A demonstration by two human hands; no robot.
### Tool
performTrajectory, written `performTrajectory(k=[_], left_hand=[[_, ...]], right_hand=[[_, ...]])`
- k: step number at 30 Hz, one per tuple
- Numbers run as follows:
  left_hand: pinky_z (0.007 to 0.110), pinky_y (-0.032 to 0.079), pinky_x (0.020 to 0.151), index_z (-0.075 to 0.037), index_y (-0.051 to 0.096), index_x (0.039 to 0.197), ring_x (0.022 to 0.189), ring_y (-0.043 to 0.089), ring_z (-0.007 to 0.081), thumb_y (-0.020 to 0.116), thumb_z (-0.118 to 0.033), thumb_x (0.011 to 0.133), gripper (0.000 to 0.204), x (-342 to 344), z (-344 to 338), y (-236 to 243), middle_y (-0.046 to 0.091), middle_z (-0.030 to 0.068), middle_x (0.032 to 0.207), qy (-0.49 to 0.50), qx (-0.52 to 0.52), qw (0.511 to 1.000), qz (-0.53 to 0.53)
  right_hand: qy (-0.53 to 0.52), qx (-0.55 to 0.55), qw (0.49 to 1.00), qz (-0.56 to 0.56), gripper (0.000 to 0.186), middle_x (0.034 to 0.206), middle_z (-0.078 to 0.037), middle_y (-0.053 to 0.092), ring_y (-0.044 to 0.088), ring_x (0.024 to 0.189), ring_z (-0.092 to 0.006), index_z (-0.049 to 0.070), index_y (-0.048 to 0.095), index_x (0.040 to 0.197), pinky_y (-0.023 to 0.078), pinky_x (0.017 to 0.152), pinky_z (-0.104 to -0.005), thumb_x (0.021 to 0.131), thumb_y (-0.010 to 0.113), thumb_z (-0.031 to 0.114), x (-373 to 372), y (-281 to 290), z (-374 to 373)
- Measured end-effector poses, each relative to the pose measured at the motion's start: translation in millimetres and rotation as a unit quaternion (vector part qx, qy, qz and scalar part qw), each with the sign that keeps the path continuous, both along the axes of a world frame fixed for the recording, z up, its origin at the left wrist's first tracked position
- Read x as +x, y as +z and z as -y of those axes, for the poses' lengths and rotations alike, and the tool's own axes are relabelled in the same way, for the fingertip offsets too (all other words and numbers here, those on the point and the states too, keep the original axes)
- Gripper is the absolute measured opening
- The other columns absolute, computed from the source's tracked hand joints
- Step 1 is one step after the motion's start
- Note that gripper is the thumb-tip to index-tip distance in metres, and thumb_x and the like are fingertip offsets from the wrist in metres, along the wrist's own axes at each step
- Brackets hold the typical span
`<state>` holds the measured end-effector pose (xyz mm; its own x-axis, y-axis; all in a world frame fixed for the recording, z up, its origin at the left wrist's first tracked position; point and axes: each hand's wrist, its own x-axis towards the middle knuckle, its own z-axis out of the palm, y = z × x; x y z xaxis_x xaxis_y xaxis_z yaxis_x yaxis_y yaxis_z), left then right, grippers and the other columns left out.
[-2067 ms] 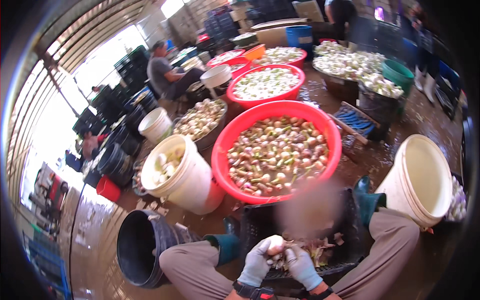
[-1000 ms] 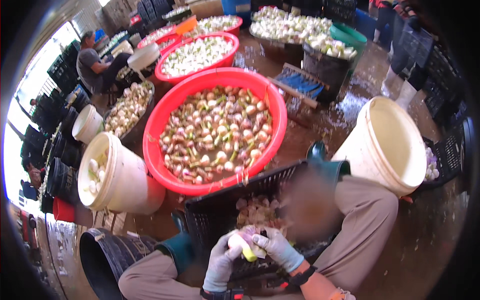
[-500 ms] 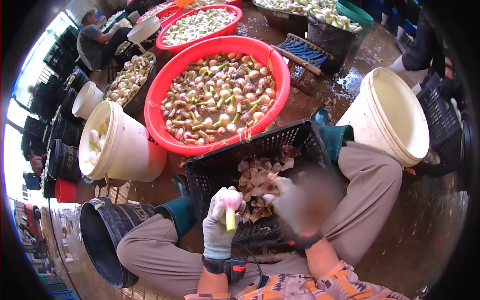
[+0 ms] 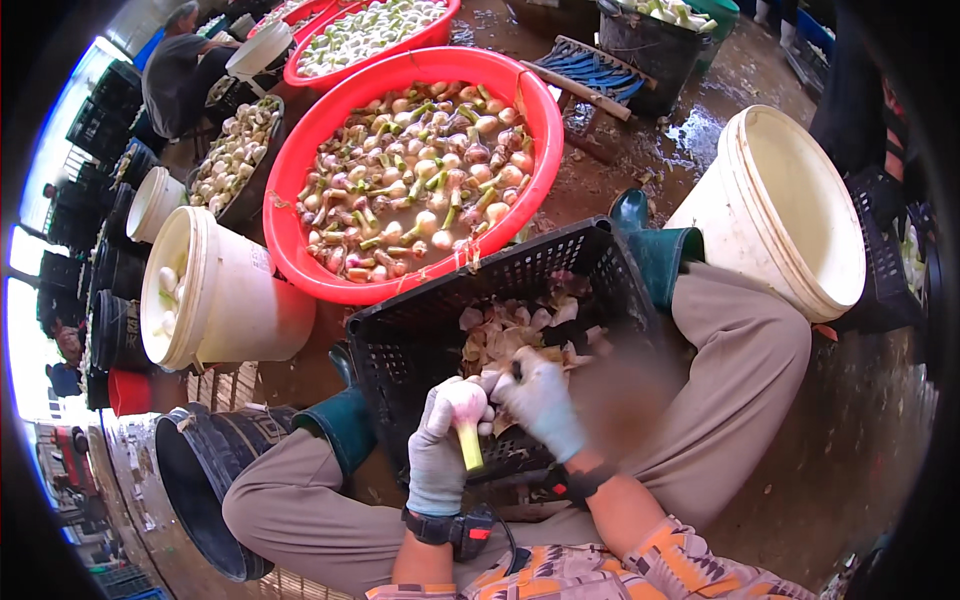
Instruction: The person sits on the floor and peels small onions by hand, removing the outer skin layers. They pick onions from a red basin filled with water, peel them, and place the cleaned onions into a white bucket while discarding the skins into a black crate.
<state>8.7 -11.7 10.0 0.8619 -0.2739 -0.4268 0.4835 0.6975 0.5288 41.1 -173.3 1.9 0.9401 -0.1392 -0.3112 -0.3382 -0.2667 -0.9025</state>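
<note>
Left hand (image 4: 438, 445), gloved in pale grey: fingers wrapped around one garlic bulb (image 4: 463, 400), pink-white, its green stem pointing down, held above the near side of a black crate (image 4: 390, 385). Right hand (image 4: 540, 400), likewise gloved: fingers bent, just beside the bulb; whether they grip anything cannot be told. Loose papery skins (image 4: 510, 330), in the crate. One dark bucket (image 4: 232, 440), tipped over, at left. Two cream buckets, left (image 4: 250, 315) and right (image 4: 715, 200). One large red basin (image 4: 350, 291), beyond the crate, holding unpeeled bulbs in murky water. One seated person (image 4: 180, 75), far left.
</note>
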Motion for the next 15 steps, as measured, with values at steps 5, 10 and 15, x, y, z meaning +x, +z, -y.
performTrajectory(k=[5,10,15], left_hand=[[0.036,0.048,0.092,0.0,0.05,0.126,0.101,0.06,0.026,0.065,-0.017,0.09,0.043,10.7,0.5,15.9,0.058,0.0146,0.119,0.095,0.001,0.995,0.027],[0.035,0.045,0.098,-0.001,0.05,0.115,0.107,0.057,0.0201,0.07,0.0,0.081,0.04,8.0,7.9,11.6,0.057,0.011,0.115,0.161,0.17,0.972,0.034],[0.035,0.043,0.1,-0.001,0.047,0.117,0.109,0.056,0.02,0.072,0.001,0.079,0.046,-0.5,7.6,0.7,0.056,0.0108,0.118,0.178,0.216,0.96,0.006]], right_hand=[[0.091,-0.197,0.974,0.063,0.037,0.072,-0.022,0.064,0.064,0.065,-0.0405,0.006,0.055,0.121,0.051,0.059,-0.0488,0.095,0.054,0.033,-5.1,34.9,18.0],[0.213,-0.277,0.925,0.152,0.044,0.071,-0.016,0.064,0.063,0.058,-0.0343,0.008,0.051,0.137,0.05,0.052,-0.0449,0.096,0.053,0.025,-40.0,30.9,-20.2],[0.235,-0.283,0.923,0.113,0.044,0.078,-0.015,0.066,0.065,0.064,-0.0336,0.009,0.051,0.135,0.051,0.055,-0.0447,0.094,0.056,0.023,-39.8,12.4,-30.1]])
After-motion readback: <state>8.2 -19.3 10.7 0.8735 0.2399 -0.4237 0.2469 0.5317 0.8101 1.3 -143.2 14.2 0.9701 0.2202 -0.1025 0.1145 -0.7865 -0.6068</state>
